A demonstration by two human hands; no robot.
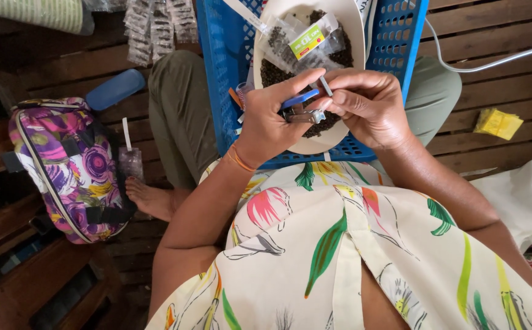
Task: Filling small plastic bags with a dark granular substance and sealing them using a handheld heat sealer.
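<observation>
My left hand point(272, 119) grips a small blue-topped stapler point(302, 107) over a white bowl point(357, 36). My right hand point(370, 104) pinches the folded top of a small clear packet point(326, 85) at the stapler's mouth. The bowl holds dark seeds or peppercorns and finished clear packets with a green label point(307, 41). It rests in a blue plastic crate point(223, 67) on my lap.
A floral purple bag point(64, 165) lies at the left on the wooden floor, near a blue case point(116, 87). Strips of packets point(156, 27) hang at the top. A yellow packet point(498, 122) and a white cable point(492, 61) lie right; white cloth point(522, 195) lower right.
</observation>
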